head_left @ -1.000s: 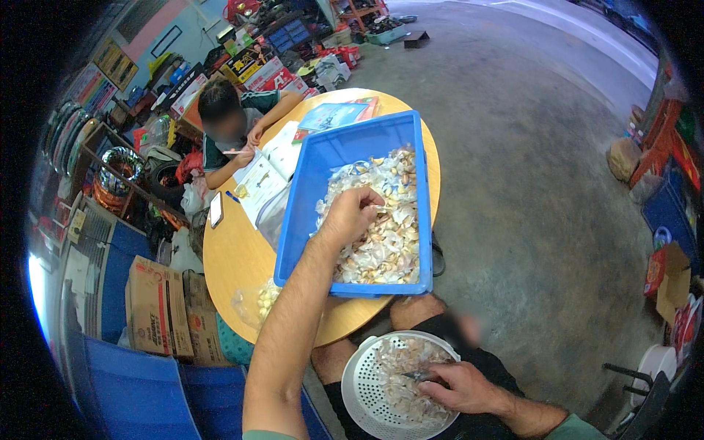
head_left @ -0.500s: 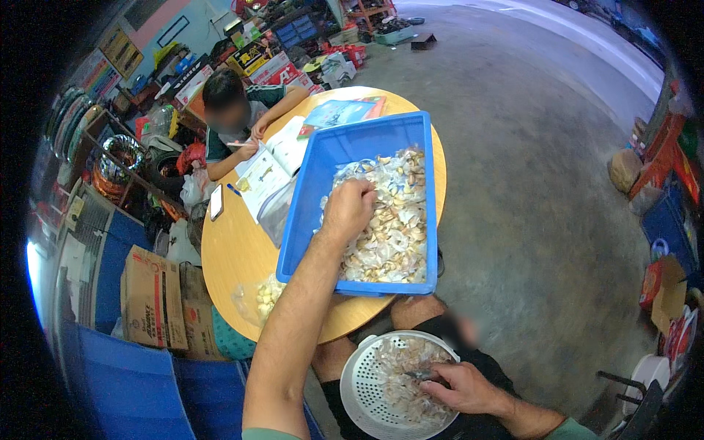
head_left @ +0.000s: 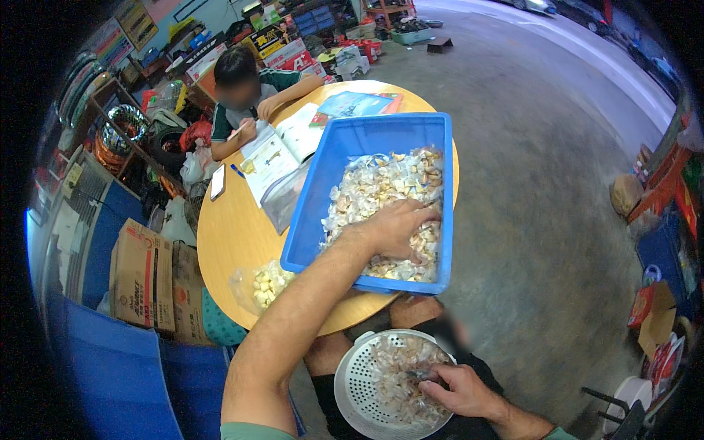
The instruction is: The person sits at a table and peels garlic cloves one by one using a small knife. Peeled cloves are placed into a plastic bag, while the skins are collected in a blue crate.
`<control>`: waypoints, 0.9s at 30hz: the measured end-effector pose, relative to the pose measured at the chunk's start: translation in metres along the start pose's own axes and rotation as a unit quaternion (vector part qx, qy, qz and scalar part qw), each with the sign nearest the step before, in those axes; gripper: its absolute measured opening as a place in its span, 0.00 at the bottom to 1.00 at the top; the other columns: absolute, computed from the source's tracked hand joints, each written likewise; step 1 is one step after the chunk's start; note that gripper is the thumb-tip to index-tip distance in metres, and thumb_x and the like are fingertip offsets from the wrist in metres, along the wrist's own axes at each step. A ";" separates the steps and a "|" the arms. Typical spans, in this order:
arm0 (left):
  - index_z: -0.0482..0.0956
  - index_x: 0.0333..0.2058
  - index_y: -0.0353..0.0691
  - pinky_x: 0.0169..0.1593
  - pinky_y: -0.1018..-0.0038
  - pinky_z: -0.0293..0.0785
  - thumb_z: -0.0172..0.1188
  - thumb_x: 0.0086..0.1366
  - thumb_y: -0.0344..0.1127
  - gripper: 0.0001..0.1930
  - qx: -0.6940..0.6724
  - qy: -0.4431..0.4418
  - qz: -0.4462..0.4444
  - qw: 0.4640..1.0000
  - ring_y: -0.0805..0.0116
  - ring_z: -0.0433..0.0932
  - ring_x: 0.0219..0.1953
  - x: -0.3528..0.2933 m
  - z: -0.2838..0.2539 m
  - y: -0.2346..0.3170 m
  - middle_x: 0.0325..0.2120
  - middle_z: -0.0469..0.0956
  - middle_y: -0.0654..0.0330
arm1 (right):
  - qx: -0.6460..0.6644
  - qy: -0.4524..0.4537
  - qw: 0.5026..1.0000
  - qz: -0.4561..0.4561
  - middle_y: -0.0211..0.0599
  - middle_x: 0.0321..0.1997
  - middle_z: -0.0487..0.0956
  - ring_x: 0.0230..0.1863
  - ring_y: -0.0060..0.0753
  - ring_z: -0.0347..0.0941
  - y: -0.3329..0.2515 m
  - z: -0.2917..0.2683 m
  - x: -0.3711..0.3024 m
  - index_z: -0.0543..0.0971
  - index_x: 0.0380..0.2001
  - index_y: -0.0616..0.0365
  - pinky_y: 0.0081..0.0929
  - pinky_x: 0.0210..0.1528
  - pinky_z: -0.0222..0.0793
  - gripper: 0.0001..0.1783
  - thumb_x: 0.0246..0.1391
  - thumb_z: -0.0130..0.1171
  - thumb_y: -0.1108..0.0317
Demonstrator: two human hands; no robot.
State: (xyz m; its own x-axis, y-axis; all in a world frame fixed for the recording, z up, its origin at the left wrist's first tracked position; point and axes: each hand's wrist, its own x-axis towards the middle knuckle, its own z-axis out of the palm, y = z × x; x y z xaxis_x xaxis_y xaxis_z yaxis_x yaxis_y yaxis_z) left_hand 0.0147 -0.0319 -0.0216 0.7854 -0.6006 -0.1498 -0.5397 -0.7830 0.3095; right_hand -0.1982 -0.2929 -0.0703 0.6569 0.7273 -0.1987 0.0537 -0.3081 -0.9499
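The left hand [head_left: 400, 231] reaches into a blue plastic bin [head_left: 370, 132] right of centre, its fingers spread apart over the garlic cloves [head_left: 359, 198]. The cloves, mixed with loose pale skins, lie in a wide heap along the bin's floor, beneath and around the hand. At the lower centre, the right hand [head_left: 466, 389] has thumb and fingers together, clamped on a small dark tool [head_left: 423, 375] whose exact kind I cannot tell. It sits over a white perforated colander [head_left: 356, 381], which rests on the person's lap and holds papery skins [head_left: 396, 367] toward its right side.

The bin stands on a round wooden table [head_left: 227, 227]. At the table's lower-left edge, a clear plastic bag [head_left: 240, 284] contains peeled pale-yellow cloves [head_left: 269, 286].

Printing shows on several things: red and dark marks on a brown cardboard carton [head_left: 143, 275] at left, bold lettering on a black-and-yellow carton [head_left: 271, 40] at upper centre-left, and text with pictures in an open book [head_left: 270, 163].
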 end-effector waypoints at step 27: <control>0.71 0.58 0.41 0.37 0.70 0.77 0.51 0.67 0.24 0.20 -0.312 0.184 -0.235 0.902 0.68 0.79 0.37 -0.015 -0.014 -0.034 0.36 0.79 0.56 | 0.039 0.027 0.999 -0.020 0.44 0.27 0.80 0.27 0.29 0.75 -0.011 0.001 0.001 0.79 0.39 0.65 0.31 0.31 0.70 0.14 0.60 0.62 0.62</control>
State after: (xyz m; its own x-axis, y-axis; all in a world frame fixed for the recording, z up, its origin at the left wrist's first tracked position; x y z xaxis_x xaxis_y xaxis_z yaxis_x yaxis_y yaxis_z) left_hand 0.0256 0.0055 -0.0167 0.9923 -0.0421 -0.1165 0.0649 -0.6241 0.7786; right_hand -0.1994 -0.2883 -0.0602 0.6948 0.7038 -0.1483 0.0237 -0.2285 -0.9733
